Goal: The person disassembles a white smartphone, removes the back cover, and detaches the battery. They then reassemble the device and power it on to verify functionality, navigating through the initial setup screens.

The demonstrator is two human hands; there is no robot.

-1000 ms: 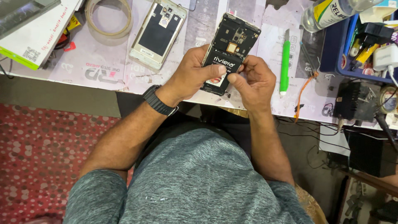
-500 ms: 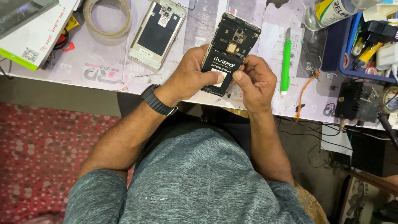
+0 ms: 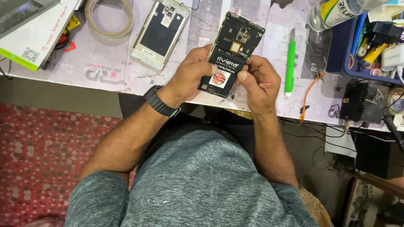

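Your bench keeps spares within reach: the back cover lies apart to the left, the green tool just right. You hold the opened phone above the bench edge. Your left hand wraps its side to steady it; your right hand pinches its lower edge by the battery.

Bright, even light, soft shadows, sharp focus, slight edge distortion.

Phone repair workbench: opened phone, tape roll, tool tray.
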